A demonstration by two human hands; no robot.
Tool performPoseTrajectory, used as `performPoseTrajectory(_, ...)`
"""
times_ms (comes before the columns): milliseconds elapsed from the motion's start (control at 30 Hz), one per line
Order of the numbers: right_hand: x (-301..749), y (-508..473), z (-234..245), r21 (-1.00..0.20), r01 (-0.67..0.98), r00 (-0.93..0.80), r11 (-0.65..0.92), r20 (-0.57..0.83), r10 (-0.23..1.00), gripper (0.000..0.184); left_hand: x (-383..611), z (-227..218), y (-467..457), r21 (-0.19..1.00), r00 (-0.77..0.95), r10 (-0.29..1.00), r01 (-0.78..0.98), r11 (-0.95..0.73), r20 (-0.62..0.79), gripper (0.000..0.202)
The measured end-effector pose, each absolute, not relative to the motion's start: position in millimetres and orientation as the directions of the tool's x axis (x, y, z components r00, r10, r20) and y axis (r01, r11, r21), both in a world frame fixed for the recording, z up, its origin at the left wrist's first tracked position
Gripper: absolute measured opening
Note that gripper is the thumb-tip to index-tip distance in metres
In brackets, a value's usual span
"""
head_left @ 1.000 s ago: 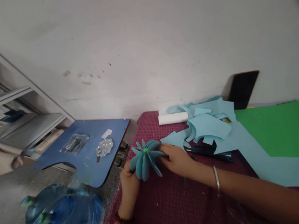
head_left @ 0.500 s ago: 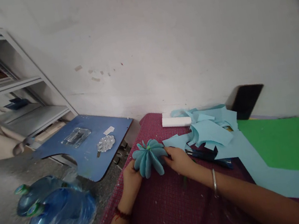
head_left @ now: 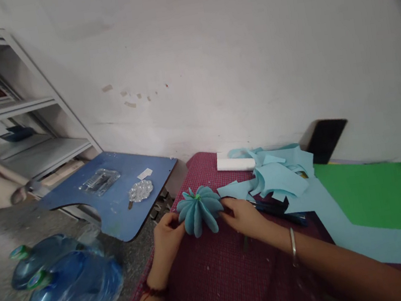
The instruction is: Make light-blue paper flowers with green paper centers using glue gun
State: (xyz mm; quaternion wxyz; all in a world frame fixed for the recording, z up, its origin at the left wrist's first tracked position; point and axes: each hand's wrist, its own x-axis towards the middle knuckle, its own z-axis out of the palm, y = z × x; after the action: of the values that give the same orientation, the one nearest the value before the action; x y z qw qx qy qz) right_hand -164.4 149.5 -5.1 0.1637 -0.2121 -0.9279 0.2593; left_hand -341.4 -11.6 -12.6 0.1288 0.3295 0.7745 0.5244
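A teal paper flower with rounded folded petals and a green centre is held upright above the table, between my two hands. My left hand pinches a petal edge on its left side. On the opposite side, my right hand grips the petals with thumb and fingers; some fingertips are hidden behind the paper. Just beyond my right hand, light blue paper scraps lie in a loose heap. A dark tool pokes out below them, its kind unclear.
Green paper and a light blue sheet cover the table's right side. A white roll-like object lies at the back, and a dark tablet-like panel leans on the wall. Left are a blue table, shelves and water bottles.
My left hand has shifted slightly left, its fingers now more at the flower's outer edge. The flower stays almost in place, and the camera view has moved a little.
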Motion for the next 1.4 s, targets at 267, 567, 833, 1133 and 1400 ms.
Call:
performPoseTrajectory(267, -159.5, 143.0, 2.0, -0.590, 0.313, -0.840, 0.744, 0.193, 0.507, 0.020, -343.2, -22.4, -8.5, 0.884, -0.721, 0.678, 0.402, 0.238, 0.146, 0.024)
performPoseTrajectory(567, -160.5, 152.1, 24.8, -0.639, 0.199, -0.756, 0.743, 0.382, 0.531, 0.013, -342.0, -30.1, -4.8, 0.880, -0.696, 0.695, 0.429, 0.204, 0.178, 0.023)
performPoseTrajectory(833, -193.5, 132.9, 63.0, -0.483, 0.165, -0.792, 0.860, 0.454, 0.407, 0.017, -342.3, -33.0, -5.2, 0.854, -0.658, 0.715, 0.492, 0.169, 0.237, 0.021)
performPoseTrajectory(1133, -215.8, 140.2, 66.8, -0.529, 0.162, -0.834, 0.833, 0.378, 0.402, 0.009, -343.2, -35.6, -5.3, 0.843, -0.614, 0.740, 0.524, 0.123, 0.274, 0.019)
performPoseTrajectory(1400, -214.8, 153.3, 60.4, -0.745, 0.160, -0.821, 0.647, 0.263, 0.506, 0.015, -341.6, -34.0, -5.9, 0.847, -0.616, 0.740, 0.517, 0.123, 0.268, 0.019)
